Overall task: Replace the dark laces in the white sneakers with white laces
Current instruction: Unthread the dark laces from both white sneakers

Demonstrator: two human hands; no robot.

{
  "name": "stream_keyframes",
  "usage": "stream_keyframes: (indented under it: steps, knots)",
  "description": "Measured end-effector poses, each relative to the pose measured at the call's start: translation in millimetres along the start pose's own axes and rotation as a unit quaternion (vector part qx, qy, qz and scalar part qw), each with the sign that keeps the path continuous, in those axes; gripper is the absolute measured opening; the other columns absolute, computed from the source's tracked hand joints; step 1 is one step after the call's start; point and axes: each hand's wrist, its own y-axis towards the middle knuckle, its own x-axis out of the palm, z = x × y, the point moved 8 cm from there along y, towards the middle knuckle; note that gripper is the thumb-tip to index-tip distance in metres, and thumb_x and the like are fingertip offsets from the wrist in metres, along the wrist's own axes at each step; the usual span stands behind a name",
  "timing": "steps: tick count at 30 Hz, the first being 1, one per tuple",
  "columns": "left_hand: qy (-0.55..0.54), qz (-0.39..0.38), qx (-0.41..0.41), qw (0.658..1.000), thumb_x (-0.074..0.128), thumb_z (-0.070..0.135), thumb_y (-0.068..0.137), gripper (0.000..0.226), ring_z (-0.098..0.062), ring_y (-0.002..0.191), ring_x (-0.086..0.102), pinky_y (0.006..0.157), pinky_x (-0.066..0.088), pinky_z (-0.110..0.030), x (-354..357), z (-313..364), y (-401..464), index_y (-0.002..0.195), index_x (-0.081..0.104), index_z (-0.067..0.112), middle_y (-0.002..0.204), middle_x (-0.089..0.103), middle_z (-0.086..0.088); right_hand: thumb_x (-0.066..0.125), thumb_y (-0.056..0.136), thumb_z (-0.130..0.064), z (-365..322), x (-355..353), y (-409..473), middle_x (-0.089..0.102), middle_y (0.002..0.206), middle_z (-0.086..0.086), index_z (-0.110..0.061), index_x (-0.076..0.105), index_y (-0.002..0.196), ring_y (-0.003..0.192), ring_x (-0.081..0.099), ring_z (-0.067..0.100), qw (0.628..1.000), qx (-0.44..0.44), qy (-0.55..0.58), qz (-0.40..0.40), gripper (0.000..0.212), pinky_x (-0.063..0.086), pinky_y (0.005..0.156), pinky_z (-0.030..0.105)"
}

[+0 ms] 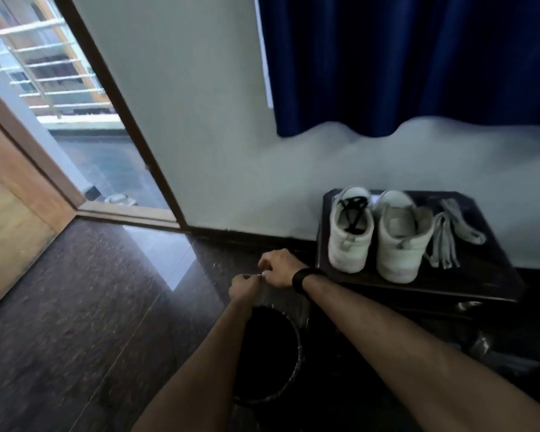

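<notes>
A: Forearms fill the bottom edge, both reaching over a dark round bin (267,353) on the floor. Hands?

B: Left hand (243,286) and right hand (278,269) meet above the bin, fingers curled, pinching something thin and clear-looking, maybe a plastic wrapper (270,296). Too blurry to name it. Black band on the right wrist.

A: Sneakers?

B: On the dark low table (480,275), heels toward camera. Left sneaker (349,235) has its dark lace (354,213) in. Right sneaker (401,241) looks unlaced. White laces (446,241) lie just beside it.

A: Progress?

B: My guess: one lace out, no white threaded yet.

A: Risks?

B: Frame's smeared, so the head is moving; a fast turn could knock a shoe off the table edge. White laces lie loosely bunched, could tangle or slide off when grabbed.
</notes>
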Motion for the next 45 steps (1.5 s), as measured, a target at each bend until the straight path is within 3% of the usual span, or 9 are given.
stream_keyframes:
  steps: [8,15,18,23,31,33,38,41,45]
  knots:
    - [-0.053,-0.026,0.208,0.976,0.055,0.028,0.09,0.029,-0.019,0.083,0.067,0.06,0.048,-0.025,39,152,-83,0.11,0.065,0.009,0.094,0.071,-0.009,0.056,0.086,-0.009,-15,-159,-39,0.07,0.107,0.001,-0.02,0.071,0.105,0.096,0.065,0.016,0.981,-0.054,0.024,0.185,0.027,0.054,0.087,0.03]
    - [0.04,-0.076,0.333,0.939,0.061,0.017,0.088,0.032,-0.02,0.096,0.066,0.081,0.054,-0.028,83,230,-134,0.119,0.064,0.022,0.104,0.07,-0.006,0.064,0.078,-0.019,70,-224,-86,0.07,0.098,0.001,-0.021,0.069,0.095,0.091,0.065,0.019,0.955,0.075,0.041,0.285,0.018,0.055,0.082,0.034]
    - [0.211,-0.061,0.406,0.887,0.056,0.004,0.081,0.035,-0.018,0.09,0.062,0.074,0.046,-0.023,99,241,-149,0.108,0.072,0.02,0.097,0.071,-0.005,0.068,0.076,-0.018,90,-211,-92,0.071,0.101,0.004,-0.017,0.071,0.093,0.098,0.064,0.023,0.974,0.08,0.004,0.212,0.017,0.051,0.083,0.03]
    - [0.365,0.041,0.398,0.84,0.055,0.01,0.079,0.02,-0.026,0.081,0.062,0.066,0.05,-0.033,92,243,-149,0.084,0.071,0.022,0.091,0.065,-0.001,0.068,0.077,-0.009,98,-210,-101,0.072,0.101,0.002,-0.013,0.074,0.096,0.096,0.064,0.019,0.967,0.047,0.03,0.248,0.02,0.042,0.077,0.019]
    - [0.555,-0.017,0.462,0.691,0.062,0.031,0.088,0.021,-0.028,0.106,0.058,0.085,0.049,-0.038,112,254,-152,0.106,0.068,0.021,0.114,0.055,-0.005,0.068,0.079,-0.017,110,-203,-102,0.072,0.095,0.005,-0.018,0.075,0.1,0.093,0.064,0.022,0.967,0.05,0.051,0.243,0.022,0.047,0.08,0.025]
    - [0.525,-0.009,0.459,0.717,0.058,0.029,0.091,0.021,-0.027,0.103,0.059,0.085,0.05,-0.039,109,258,-148,0.102,0.069,0.015,0.111,0.057,-0.006,0.069,0.08,-0.015,109,-202,-100,0.073,0.093,0.004,-0.019,0.077,0.1,0.089,0.064,0.018,0.967,0.044,0.058,0.245,0.022,0.04,0.072,0.019]
    - [0.052,-0.089,0.304,0.947,0.063,0.019,0.088,0.016,-0.02,0.084,0.059,0.076,0.046,-0.031,76,266,-134,0.077,0.066,0.009,0.084,0.065,-0.006,0.072,0.077,-0.013,116,-201,-99,0.074,0.095,0.004,-0.02,0.076,0.101,0.092,0.065,0.018,0.96,0.05,0.076,0.263,0.025,0.036,0.072,0.014]
    - [-0.192,-0.093,0.211,0.954,0.068,0.016,0.086,0.007,-0.015,0.076,0.061,0.073,0.048,-0.031,57,270,-132,0.088,0.069,0.01,0.08,0.067,-0.006,0.069,0.08,-0.012,119,-201,-98,0.075,0.097,0.005,-0.018,0.077,0.102,0.096,0.065,0.02,0.954,0.043,0.081,0.286,0.023,0.038,0.079,0.014]
    - [-0.31,-0.003,0.193,0.931,0.067,0.016,0.087,0.007,-0.012,0.055,0.04,0.054,0.036,-0.023,26,281,-134,0.09,0.07,0.011,0.064,0.049,-0.001,0.07,0.084,-0.019,128,-199,-93,0.075,0.094,0.003,-0.018,0.078,0.096,0.091,0.065,0.016,0.942,0.067,0.13,0.302,0.015,0.048,0.083,0.024]
